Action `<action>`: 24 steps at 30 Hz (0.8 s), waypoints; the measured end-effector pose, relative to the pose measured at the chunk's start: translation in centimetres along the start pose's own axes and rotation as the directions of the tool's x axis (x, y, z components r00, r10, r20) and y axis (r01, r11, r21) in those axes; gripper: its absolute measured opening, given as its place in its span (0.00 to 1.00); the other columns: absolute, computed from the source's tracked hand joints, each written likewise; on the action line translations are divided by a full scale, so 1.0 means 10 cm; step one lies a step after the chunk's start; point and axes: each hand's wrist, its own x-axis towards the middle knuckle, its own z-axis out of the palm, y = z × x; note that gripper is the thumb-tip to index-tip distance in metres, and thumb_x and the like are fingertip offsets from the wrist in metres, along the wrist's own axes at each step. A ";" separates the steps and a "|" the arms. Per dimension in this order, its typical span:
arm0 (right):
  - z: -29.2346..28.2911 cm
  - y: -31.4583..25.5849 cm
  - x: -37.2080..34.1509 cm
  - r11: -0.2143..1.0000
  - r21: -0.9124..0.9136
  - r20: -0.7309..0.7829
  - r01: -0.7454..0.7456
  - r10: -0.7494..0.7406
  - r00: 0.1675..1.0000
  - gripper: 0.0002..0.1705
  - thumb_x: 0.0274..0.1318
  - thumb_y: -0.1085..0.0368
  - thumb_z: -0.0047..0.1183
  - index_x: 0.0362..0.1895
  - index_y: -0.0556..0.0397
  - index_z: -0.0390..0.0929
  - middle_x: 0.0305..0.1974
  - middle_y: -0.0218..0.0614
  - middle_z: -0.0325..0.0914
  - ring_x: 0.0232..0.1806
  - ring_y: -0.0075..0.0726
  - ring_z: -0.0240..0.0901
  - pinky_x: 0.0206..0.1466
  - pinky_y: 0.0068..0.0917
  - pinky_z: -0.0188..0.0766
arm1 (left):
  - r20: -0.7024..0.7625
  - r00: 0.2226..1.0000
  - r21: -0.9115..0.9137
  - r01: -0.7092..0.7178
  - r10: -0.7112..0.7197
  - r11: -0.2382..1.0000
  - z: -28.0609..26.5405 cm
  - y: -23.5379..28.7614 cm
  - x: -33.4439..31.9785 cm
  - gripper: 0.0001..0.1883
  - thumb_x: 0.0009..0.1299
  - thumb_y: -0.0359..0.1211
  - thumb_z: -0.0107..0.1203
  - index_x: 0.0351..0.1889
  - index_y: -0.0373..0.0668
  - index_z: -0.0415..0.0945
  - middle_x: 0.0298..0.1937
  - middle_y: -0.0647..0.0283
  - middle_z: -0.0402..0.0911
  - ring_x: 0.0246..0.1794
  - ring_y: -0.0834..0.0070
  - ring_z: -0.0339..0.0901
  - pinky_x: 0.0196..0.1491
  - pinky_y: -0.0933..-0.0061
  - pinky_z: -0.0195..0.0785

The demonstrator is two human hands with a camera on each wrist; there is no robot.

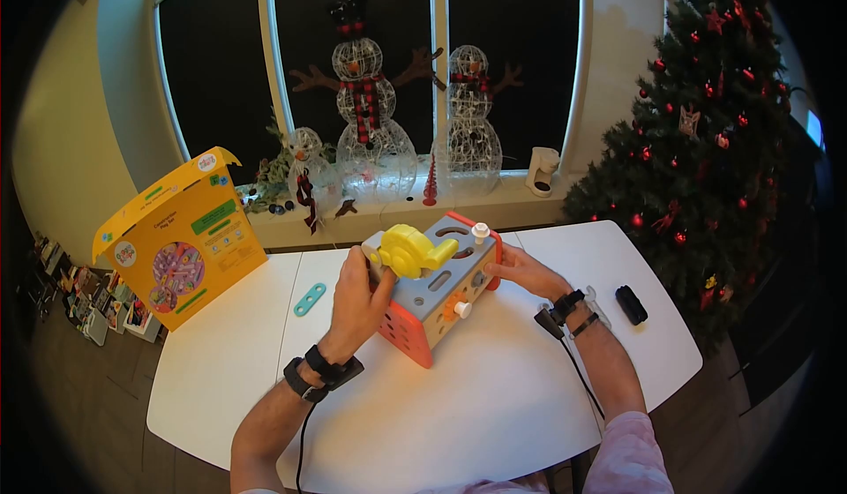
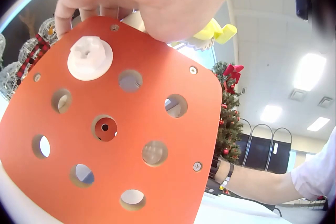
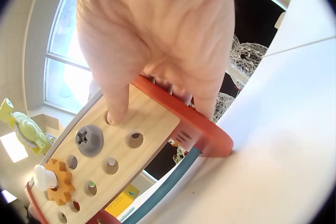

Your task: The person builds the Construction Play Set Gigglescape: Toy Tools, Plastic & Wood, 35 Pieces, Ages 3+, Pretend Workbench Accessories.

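A toy toolbox (image 1: 472, 260) with a grey top, red ends and a wooden side stands tilted over the white table. On its top are a yellow toy piece (image 1: 404, 251) and a white bolt (image 1: 480, 231). An orange gear (image 3: 64, 184) and a grey bolt (image 3: 89, 141) sit on the wooden side. My left hand (image 1: 353, 309) grips the top of the left end, by the yellow piece; a white hex bolt (image 2: 86, 56) shows in that red panel. With thumb on the wooden side and fingers behind the red end, my right hand (image 1: 529, 275) holds the other end.
A yellow play-set box (image 1: 190, 229) stands at the table's left. A teal strip with holes (image 1: 309, 299) lies near it, and a small black object (image 1: 631, 304) at the right. Behind are wire snowmen (image 1: 379, 154) on a ledge and a decorated tree (image 1: 688, 159).
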 end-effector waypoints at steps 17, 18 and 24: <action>0.00 -0.04 0.00 0.999 -0.050 0.048 -0.017 0.019 0.999 0.48 0.84 0.51 0.60 0.93 0.49 0.51 0.83 0.41 0.68 0.84 0.37 0.62 0.89 0.43 0.55 | 0.043 0.998 -0.016 -0.047 0.048 0.999 -0.08 0.02 -0.01 0.17 0.82 0.35 0.66 0.55 0.34 0.71 0.46 0.49 0.81 0.43 0.54 0.82 0.46 0.56 0.76; 0.00 -0.04 0.00 0.998 -0.068 0.039 -0.017 0.020 0.999 0.48 0.84 0.51 0.60 0.94 0.49 0.50 0.84 0.41 0.67 0.85 0.36 0.61 0.89 0.43 0.55 | 0.045 0.998 -0.012 -0.045 0.045 0.999 -0.08 0.01 -0.01 0.17 0.82 0.35 0.66 0.55 0.34 0.71 0.46 0.48 0.81 0.43 0.54 0.82 0.46 0.56 0.76; 0.01 -0.05 0.01 0.997 -0.077 0.038 -0.004 0.007 0.999 0.49 0.84 0.50 0.59 0.94 0.50 0.48 0.85 0.41 0.65 0.85 0.36 0.60 0.88 0.42 0.55 | 0.054 0.997 -0.032 -0.048 0.050 0.998 -0.10 0.04 -0.01 0.17 0.82 0.35 0.66 0.55 0.34 0.71 0.46 0.48 0.81 0.43 0.53 0.82 0.47 0.56 0.76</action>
